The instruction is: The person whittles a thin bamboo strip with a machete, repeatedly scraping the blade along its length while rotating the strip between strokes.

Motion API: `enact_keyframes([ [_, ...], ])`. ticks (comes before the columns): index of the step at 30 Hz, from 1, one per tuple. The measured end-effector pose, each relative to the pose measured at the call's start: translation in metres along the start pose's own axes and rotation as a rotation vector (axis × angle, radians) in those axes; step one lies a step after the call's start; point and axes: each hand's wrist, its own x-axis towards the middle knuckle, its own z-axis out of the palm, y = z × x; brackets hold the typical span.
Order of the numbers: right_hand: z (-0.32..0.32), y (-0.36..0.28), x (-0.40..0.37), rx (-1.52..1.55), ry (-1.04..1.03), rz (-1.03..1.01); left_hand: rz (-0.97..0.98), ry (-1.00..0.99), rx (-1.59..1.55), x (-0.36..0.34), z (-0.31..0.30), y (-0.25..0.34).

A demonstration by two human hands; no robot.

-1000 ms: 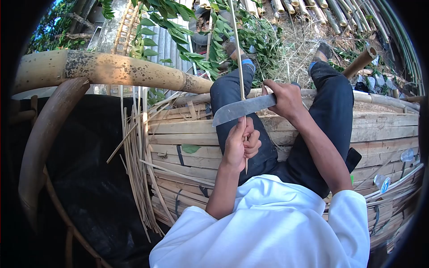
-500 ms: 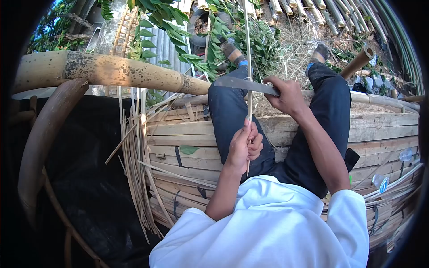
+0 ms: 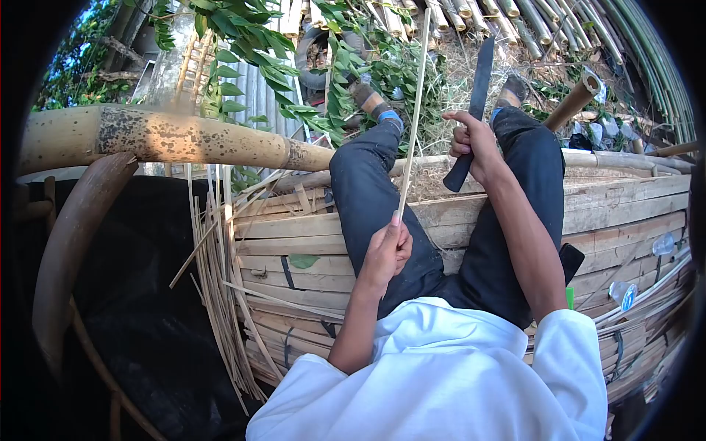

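A long, thin bamboo strip (image 3: pixel 416 125) rises from my left hand (image 3: pixel 387 253), whose fingers are wrapped round its lower end, thumb along it, above my left thigh. My right hand (image 3: pixel 476 147) grips the dark handle of a knife (image 3: pixel 481 81) over the inner side of my right knee. The blade points up and away, apart from the strip. The handle's butt sticks out below my fist.
A thick bamboo pole (image 3: pixel 198 138) crosses at the left, above a bundle of thin strips (image 3: pixel 213 294). I sit on a slatted bamboo platform (image 3: pixel 294 228). Leafy branches (image 3: pixel 279 81) hang ahead. A cut bamboo stub (image 3: pixel 573 103) juts up at the right.
The knife has come off the strip and swung from lying across it to pointing upward. The strip now leans right at its top, and my left hand has shifted slightly left.
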Motion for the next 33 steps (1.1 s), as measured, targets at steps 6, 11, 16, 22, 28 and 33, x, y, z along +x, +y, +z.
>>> enact_keyframes([
  [6, -0.003, -0.008, -0.004, -0.072, -0.075, -0.063, 0.079, 0.069, 0.122, -0.001, 0.002, 0.006],
  [11, 0.008, 0.003, -0.01, -0.103, -0.184, -0.089, 0.117, 0.0, 0.271, 0.001, -0.009, 0.01],
  [16, 0.004, 0.001, -0.013, 0.162, -0.346, -0.056, 0.09, 0.04, 0.304, 0.001, -0.014, 0.012],
  [22, 0.004, 0.003, -0.012, 0.161, -0.316, -0.141, 0.033, 0.05, 0.358, 0.003, -0.017, 0.015],
  [28, 0.007, 0.008, -0.012, 0.028, -0.292, -0.165, 0.263, 0.087, 0.515, 0.012, -0.023, 0.009],
  [33, 0.009, 0.009, -0.015, -0.002, -0.333, -0.127, 0.343, 0.149, 0.593, 0.018, -0.02, 0.011],
])
